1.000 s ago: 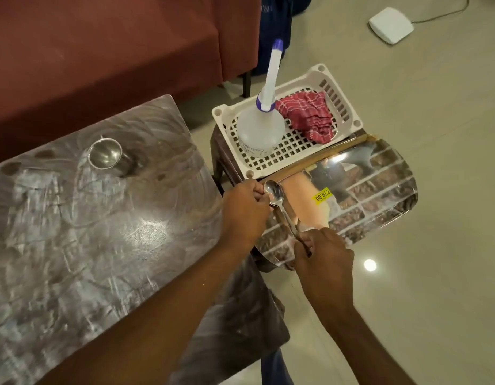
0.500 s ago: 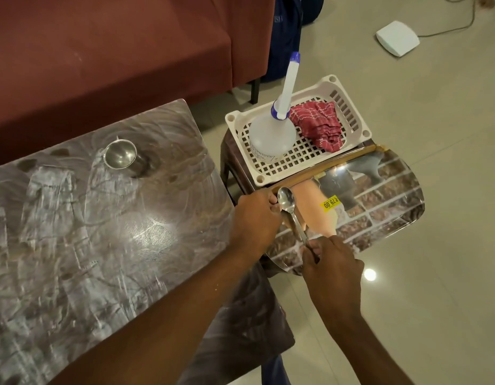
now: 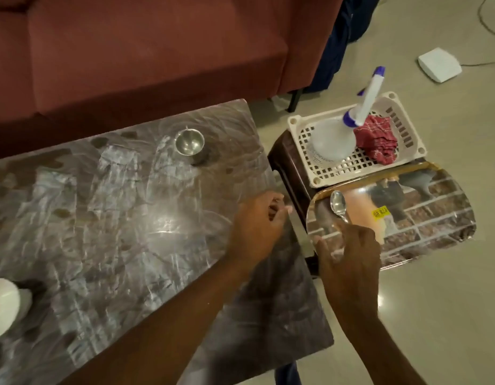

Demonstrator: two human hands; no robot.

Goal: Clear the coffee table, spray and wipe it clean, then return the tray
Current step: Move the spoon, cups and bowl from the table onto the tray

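In the head view, the tray (image 3: 424,218) sits to the right of the coffee table (image 3: 115,232), on a dark stool (image 3: 285,162), with its right part hanging over the floor. A spoon (image 3: 339,205) lies on its left part. The right hand (image 3: 349,251) is above the near left corner of the tray, fingers loosely spread, and I cannot tell if it touches the spoon handle. The left hand (image 3: 257,223) is over the right edge of the table, half curled and empty.

On the table stand a steel cup (image 3: 189,144) at the far side and a white object (image 3: 3,307) at the near left. The basket (image 3: 304,126) beyond the tray holds a spray bottle (image 3: 335,140) and a red cloth (image 3: 378,141).

The tray looks thin, stiff, light and glossy, so probably slippery; I would take it by both short edges and keep it level, because the spoon could slide.
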